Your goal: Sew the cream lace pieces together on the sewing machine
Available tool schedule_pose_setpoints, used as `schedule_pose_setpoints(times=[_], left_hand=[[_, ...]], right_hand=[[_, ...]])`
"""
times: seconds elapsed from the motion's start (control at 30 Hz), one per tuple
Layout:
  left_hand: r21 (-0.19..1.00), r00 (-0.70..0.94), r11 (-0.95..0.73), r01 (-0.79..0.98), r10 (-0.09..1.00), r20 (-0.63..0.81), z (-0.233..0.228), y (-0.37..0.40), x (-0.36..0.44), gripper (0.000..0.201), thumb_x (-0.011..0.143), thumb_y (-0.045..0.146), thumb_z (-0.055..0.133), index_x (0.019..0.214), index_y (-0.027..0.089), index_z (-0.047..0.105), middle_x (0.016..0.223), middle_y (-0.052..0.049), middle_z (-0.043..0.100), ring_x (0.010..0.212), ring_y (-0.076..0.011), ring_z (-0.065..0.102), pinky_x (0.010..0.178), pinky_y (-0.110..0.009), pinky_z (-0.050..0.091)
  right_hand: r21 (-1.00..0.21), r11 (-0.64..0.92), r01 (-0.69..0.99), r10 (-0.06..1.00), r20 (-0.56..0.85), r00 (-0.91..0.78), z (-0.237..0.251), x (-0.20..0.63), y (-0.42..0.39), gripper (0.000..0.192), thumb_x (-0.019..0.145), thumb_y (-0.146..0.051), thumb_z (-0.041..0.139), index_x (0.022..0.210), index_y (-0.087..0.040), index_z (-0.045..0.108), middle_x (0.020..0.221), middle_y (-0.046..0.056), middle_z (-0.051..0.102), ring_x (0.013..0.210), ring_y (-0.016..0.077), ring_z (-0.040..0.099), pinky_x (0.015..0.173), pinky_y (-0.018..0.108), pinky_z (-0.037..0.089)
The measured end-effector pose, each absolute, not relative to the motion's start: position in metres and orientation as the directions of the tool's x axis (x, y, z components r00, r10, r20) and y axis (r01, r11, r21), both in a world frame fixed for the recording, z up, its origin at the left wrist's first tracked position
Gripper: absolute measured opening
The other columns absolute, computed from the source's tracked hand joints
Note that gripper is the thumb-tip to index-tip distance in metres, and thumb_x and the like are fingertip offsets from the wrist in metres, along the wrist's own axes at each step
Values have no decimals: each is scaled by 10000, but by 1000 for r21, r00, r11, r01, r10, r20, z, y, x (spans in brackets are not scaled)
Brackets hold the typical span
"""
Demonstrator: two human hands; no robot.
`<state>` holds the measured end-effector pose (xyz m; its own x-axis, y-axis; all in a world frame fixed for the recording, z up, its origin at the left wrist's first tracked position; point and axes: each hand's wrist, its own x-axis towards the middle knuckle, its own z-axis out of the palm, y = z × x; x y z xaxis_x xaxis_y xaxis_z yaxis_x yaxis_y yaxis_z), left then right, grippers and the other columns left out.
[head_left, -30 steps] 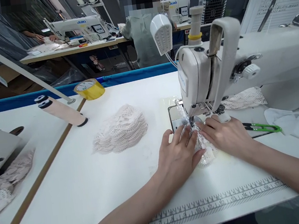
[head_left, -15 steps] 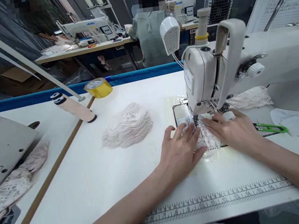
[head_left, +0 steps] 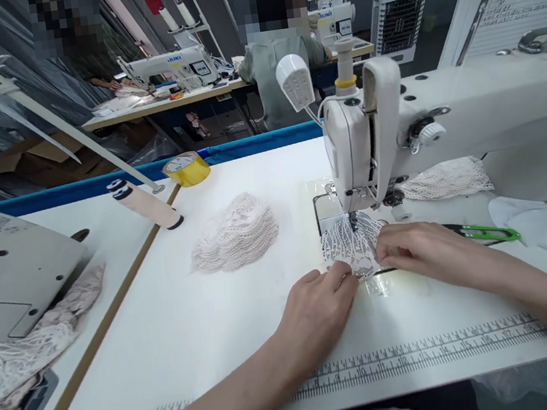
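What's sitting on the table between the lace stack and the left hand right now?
Nothing: in the head view the white tabletop is bare between the stack of lace pieces and the left hand, which grips the near edge of the lace piece under the needle.

lace piece [head_left: 352, 245]: open, rough white cloth. lace stack [head_left: 236, 240]: same netted cloth, matt. machine [head_left: 444, 122]: smooth, slightly glossy white casing. table [head_left: 178, 325]: smooth matt white top. tape [head_left: 187, 168]: glossy yellow plastic. snips [head_left: 489, 232]: green plastic grip.

Three sewing machines [head_left: 444, 122], one tape roll [head_left: 187, 168], perhaps two lace piles [head_left: 235, 232].
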<state>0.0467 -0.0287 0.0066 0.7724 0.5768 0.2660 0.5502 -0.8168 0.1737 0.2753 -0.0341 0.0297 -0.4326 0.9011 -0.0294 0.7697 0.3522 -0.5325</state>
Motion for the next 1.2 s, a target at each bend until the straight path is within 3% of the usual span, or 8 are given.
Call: schedule_pose_setpoints(times=[0.13,0.2,0.47,0.57,0.63,0.77,0.97,1.2], left_hand=[[583,602,-528,617,794,81,27,-26,50,126,940,202,437,925,209,562,725,31,649,612,-116,602,579,-225,461],[663,566,-427,615,824,5,39,-21,52,128,950,217,418,912,214,539,700,41,648,623,-114,609,592,-219,461],[541,630,-522,660,776,-20,48,-2,66,133,826,188,577,954,200,610,806,-13,678,705,-164,628,568,-234,433],[517,635,-546,659,772,5,50,-1,72,179,812,95,503,838,204,643,756,8,681,623,-136,605,531,-216,400],[516,634,-549,657,773,15,53,-2,74,204,831,94,474,793,199,645,710,14,673,585,-125,591,519,-210,391],[430,649,-592,681,760,18,54,0,73,145,860,201,526,825,189,666,691,-5,666,575,-139,597,496,-216,384],[387,704,-644,660,710,-20,43,17,78,350,806,149,565,1140,218,642,789,-17,696,636,-161,633,536,-228,421],[386,737,-665,639,673,-62,43,36,82,218,850,167,518,838,173,735,581,-2,609,497,-115,510,456,-216,293]], right_hand=[[-690,181,701,948,-67,-311,26,271,-35,199,953,-322,415,857,-228,563,526,-65,552,503,122,529,548,239,374],[-724,153,673,964,-40,-262,24,269,-35,202,958,-336,399,893,-226,556,542,-56,574,513,132,549,539,240,382],[-633,194,749,974,35,-223,32,267,-38,263,924,-443,457,960,-244,624,744,-17,649,559,123,567,546,246,398],[-502,268,823,960,66,-273,33,262,-42,453,770,-522,647,1133,-255,600,1005,21,663,621,147,597,519,255,405],[-356,309,882,951,98,-293,29,259,-44,393,791,-376,643,1166,-268,600,1091,22,646,642,152,609,494,253,386],[-303,350,887,935,179,-308,20,263,-42,381,825,-42,425,961,-270,699,912,-13,688,673,136,626,529,233,395],[-392,371,842,926,225,-303,21,273,-36,306,855,-102,464,973,-253,703,875,3,690,698,150,628,580,247,433],[-275,394,877,843,487,-227,13,271,-31,244,916,-218,486,947,-213,728,714,25,635,579,147,546,473,252,343]])
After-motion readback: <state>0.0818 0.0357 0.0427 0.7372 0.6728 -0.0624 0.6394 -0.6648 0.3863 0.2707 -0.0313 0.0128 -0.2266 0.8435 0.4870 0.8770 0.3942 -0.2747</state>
